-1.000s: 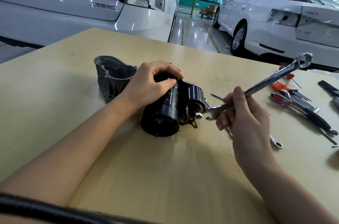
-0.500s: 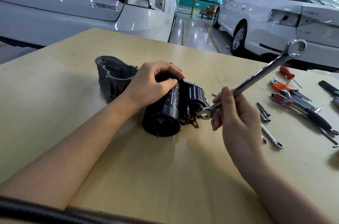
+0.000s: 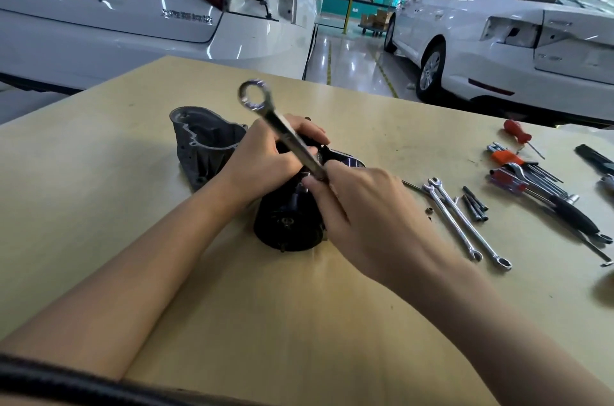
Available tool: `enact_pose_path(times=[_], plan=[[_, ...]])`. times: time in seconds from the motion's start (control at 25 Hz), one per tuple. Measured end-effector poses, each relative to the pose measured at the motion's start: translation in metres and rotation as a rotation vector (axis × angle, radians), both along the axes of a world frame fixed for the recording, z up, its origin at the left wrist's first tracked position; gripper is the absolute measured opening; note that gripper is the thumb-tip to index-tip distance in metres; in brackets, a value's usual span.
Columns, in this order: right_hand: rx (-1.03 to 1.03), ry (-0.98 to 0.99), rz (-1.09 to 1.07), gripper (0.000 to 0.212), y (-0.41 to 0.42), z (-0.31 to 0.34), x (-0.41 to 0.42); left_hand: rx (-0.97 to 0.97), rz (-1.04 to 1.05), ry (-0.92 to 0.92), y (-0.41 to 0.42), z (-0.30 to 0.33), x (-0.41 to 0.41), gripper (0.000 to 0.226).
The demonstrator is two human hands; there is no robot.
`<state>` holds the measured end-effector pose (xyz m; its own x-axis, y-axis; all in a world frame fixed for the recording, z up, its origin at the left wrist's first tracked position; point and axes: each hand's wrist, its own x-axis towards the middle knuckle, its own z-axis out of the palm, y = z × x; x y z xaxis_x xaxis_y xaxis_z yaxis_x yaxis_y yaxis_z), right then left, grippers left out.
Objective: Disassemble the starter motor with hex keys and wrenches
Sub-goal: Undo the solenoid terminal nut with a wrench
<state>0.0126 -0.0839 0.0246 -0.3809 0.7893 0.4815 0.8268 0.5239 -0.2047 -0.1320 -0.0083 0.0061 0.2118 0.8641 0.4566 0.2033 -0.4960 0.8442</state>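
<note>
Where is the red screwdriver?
In the head view, the red screwdriver lies at the table's far right, just beyond the orange-handled tool.

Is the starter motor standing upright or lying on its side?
On its side: the starter motor lies on the table, round end cap facing the camera, left hand gripping it.

head-worn view, angled down, close over table [image 3: 99, 206]
</note>
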Motion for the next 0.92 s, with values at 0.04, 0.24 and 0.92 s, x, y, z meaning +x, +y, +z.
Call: enact_pose_path(times=[0.04,0.24,0.92], plan=[[0.047,0.117,-0.004,0.036,-0.002,-0.004,0.006,-0.013,0.009,-0.005,0.000,0.000,0.001,0.017],[-0.131,1.074,-0.125,0.038,-0.005,-0.019,0.039,-0.032,0.023,0.037,-0.002,0.002,0.000,0.023],[-0.008,0.619,-0.095,0.037,0.001,-0.015,0.026,-0.032,0.019,0.009,-0.002,0.002,0.000,0.025]])
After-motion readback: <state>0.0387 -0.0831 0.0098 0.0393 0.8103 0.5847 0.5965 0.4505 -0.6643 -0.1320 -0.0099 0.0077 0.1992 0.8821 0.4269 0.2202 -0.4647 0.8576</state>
